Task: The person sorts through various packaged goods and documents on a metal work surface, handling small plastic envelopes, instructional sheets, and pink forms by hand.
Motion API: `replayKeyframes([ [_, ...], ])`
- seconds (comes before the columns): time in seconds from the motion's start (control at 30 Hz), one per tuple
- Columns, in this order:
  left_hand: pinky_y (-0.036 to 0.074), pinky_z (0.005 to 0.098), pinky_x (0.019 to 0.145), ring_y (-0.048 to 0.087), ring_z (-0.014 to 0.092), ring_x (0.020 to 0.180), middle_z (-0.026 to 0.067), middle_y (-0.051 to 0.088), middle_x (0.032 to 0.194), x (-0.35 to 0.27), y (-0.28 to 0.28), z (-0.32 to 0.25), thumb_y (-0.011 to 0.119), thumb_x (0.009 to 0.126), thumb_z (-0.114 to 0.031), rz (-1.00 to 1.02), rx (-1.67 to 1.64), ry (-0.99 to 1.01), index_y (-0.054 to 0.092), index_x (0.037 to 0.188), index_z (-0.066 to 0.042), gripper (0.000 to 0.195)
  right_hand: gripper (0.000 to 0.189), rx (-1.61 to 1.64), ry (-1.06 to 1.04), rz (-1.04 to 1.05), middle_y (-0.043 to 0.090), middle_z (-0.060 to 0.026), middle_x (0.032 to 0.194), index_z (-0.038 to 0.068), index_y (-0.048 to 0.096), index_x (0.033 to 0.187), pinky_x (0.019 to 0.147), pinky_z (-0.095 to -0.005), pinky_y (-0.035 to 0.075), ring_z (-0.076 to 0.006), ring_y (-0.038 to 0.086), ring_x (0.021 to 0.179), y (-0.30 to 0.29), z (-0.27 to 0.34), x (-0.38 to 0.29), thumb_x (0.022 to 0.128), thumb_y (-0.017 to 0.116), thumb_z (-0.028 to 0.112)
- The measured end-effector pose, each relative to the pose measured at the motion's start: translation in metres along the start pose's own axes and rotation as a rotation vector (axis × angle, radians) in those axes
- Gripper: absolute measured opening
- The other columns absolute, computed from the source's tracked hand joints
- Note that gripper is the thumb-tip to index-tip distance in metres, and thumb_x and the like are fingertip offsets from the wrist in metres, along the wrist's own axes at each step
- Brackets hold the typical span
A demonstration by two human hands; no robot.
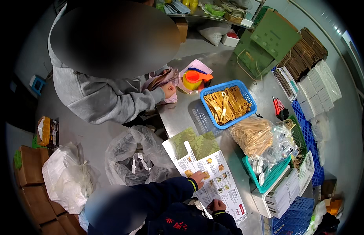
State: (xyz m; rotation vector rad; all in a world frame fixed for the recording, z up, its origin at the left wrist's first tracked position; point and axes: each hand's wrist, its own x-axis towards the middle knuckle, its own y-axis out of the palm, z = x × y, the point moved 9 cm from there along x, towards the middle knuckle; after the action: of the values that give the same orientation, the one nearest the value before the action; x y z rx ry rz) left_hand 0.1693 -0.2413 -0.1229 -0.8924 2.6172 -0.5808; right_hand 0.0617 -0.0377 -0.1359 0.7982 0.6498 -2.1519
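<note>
My left hand (198, 179) lies on printed paper sheets (228, 176), fingers extended over them. The sheets bear food pictures and writing, have green leaf-patterned ends, and overlap at the metal table's left edge. My right hand (217, 205) is curled over their lower part, near my dark blue sleeve; whether it grips anything cannot be told. Beyond the sheets stands a blue plastic basket (204, 98) of gold-coloured strips. To its right, a clear bag of light wooden sticks (253, 135) rests near a teal basket (268, 186).
A co-worker in a grey hoodie (102, 100) handles pinkish papers (167, 77) at upper left. An orange scoop (196, 77) and a green box (258, 47) stand on the table (176, 117). A plastic-lined bin (120, 149) is left; white trays and packs line the right.
</note>
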Motion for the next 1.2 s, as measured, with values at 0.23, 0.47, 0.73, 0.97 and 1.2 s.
replayKeyframes([
  [0.23, 0.040, 0.0407, 0.071, 0.048, 0.034, 0.082, 0.0163, 0.045, 0.087, -0.001, 0.000, 0.001, 0.058, 0.069, -0.010, -0.013, 0.018, 0.026, 0.052, 0.102, -0.009, 0.033, 0.032, 0.001, -0.017, -0.001, 0.054, -0.0108, 0.052, -0.003, 0.052, 0.064, 0.041, -0.0279, 0.045, -0.0181, 0.056, 0.044, 0.004, 0.012, -0.008, 0.085, 0.051, 0.020],
  [0.47, 0.039, 0.0404, 0.069, 0.048, 0.034, 0.080, 0.0156, 0.045, 0.084, -0.004, -0.006, -0.004, 0.059, 0.068, -0.009, -0.045, -0.030, 0.063, 0.053, 0.101, -0.008, 0.033, 0.032, 0.007, -0.034, 0.005, 0.053, -0.0094, 0.051, -0.003, 0.051, 0.064, 0.041, -0.0274, 0.044, -0.0182, 0.054, 0.043, 0.005, 0.014, -0.010, 0.087, 0.049, 0.020],
  [0.73, 0.040, 0.0419, 0.071, 0.048, 0.037, 0.082, 0.0182, 0.044, 0.088, -0.002, -0.002, -0.001, 0.060, 0.068, -0.010, -0.025, 0.004, 0.042, 0.052, 0.098, -0.010, 0.031, 0.029, 0.086, -0.022, -0.029, 0.054, -0.0105, 0.053, -0.002, 0.051, 0.068, 0.042, -0.0292, 0.046, -0.0188, 0.055, 0.044, 0.000, -0.003, -0.005, 0.087, 0.050, 0.020],
  [0.97, 0.040, 0.0395, 0.068, 0.048, 0.034, 0.078, 0.0161, 0.047, 0.083, -0.003, -0.008, -0.010, 0.059, 0.070, -0.011, -0.054, 0.013, 0.072, 0.053, 0.099, -0.008, 0.030, 0.028, 0.146, -0.010, -0.026, 0.054, -0.0115, 0.054, -0.003, 0.051, 0.069, 0.043, -0.0294, 0.047, -0.0191, 0.054, 0.044, -0.001, -0.006, -0.004, 0.087, 0.051, 0.019],
  [1.2, 0.042, 0.0397, 0.077, 0.051, 0.035, 0.088, 0.0167, 0.055, 0.094, 0.004, -0.063, -0.044, 0.055, 0.075, -0.008, -0.232, 0.027, 0.260, 0.056, 0.098, -0.003, 0.023, 0.022, -0.311, -0.387, -0.164, 0.057, -0.0116, 0.053, -0.001, 0.055, 0.068, 0.045, -0.0278, 0.045, -0.0207, 0.057, 0.047, -0.013, 0.024, -0.003, 0.080, 0.059, 0.017],
])
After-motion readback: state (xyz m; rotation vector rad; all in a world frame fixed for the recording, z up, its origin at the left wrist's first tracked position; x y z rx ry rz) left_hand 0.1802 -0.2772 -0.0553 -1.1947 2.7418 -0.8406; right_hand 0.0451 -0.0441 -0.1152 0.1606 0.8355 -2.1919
